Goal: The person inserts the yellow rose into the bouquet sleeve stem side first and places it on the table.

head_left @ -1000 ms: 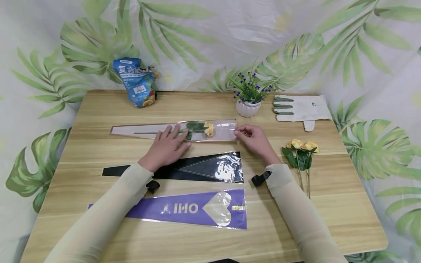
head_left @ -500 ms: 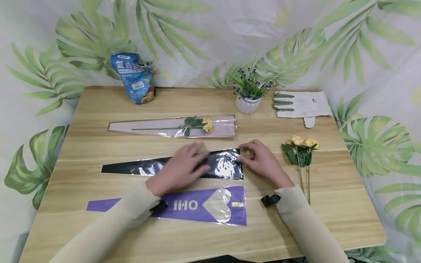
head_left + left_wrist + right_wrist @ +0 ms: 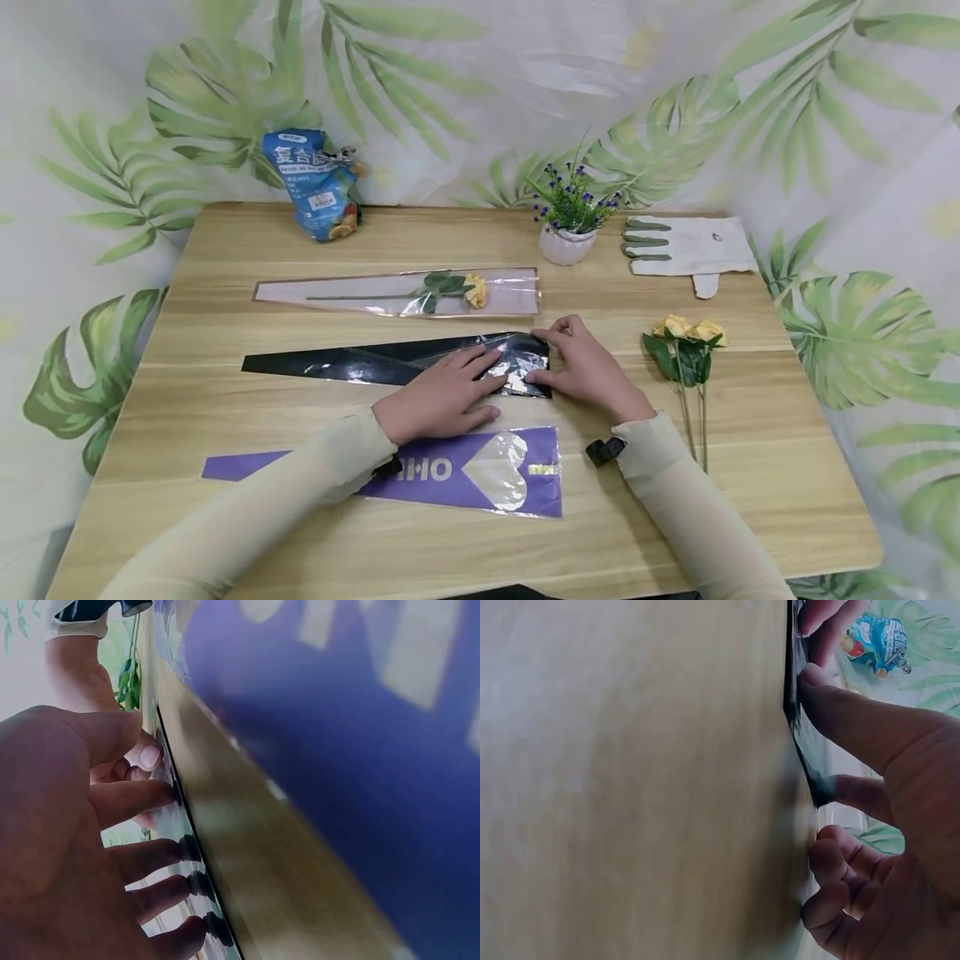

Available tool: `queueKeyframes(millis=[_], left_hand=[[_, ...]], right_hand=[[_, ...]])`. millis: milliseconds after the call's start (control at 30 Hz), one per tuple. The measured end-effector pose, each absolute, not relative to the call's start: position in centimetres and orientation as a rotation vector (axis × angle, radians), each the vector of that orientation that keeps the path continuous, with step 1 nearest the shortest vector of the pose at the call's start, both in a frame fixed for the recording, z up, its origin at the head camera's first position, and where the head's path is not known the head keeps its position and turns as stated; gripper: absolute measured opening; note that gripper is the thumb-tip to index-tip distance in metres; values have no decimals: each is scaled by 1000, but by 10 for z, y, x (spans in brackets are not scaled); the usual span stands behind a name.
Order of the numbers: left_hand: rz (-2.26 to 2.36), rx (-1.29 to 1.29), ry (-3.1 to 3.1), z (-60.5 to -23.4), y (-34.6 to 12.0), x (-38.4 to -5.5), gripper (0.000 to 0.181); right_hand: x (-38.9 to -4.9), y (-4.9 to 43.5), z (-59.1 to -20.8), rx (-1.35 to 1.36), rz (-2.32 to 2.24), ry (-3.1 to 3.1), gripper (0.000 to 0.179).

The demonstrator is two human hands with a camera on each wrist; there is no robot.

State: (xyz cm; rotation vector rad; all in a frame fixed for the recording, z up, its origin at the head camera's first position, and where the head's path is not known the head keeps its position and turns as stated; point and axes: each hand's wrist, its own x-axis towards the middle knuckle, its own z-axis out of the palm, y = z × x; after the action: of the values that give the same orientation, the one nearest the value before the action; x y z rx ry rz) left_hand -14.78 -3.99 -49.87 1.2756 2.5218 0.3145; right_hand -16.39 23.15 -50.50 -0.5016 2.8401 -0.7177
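Note:
Across the middle of the table lies a black tapered flower sleeve (image 3: 375, 360), glossy and clear at its wide end. My left hand (image 3: 446, 392) rests on it with extended fingers; in the left wrist view its fingertips (image 3: 196, 883) press the film. At the wide end is my right hand (image 3: 588, 367), index finger near the far corner and thumb on the film, spread apart. Its other fingers (image 3: 832, 900) curl beside the sleeve. Behind lies a pinkish sleeve (image 3: 360, 289) with a yellow rose (image 3: 476, 291) inside. A purple sleeve (image 3: 525, 454) lies in front, partly under my left forearm.
Two yellow roses (image 3: 692, 332) with long stems lie right of my right hand. Along the back stand a blue snack bag (image 3: 318, 187) and a small potted plant (image 3: 567, 243), with a white glove (image 3: 693, 244) lying to their right. Leaf-patterned cloth (image 3: 480, 100) hangs behind the table.
Both hands have left the rose's sleeve and come nearer to the black sleeve. The black sleeve has shifted slightly away from me, and my left hand now rests on it.

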Motion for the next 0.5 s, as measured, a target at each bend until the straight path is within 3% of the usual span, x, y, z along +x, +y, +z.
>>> queueKeyframes(millis=[200,400,500], left_hand=[[322,1288,2534,-497,-39,-143,59],[314,1324,2572,-497,-42,-142,57],[317,1338,2587,-496,-41,-143,55]], right_hand=[[-159,234,-507,-562,-1001,2688,44],[-144,233,-512,-452,-1318,2629,70],[-139,232,-516,-396,-1394,2683,67]])
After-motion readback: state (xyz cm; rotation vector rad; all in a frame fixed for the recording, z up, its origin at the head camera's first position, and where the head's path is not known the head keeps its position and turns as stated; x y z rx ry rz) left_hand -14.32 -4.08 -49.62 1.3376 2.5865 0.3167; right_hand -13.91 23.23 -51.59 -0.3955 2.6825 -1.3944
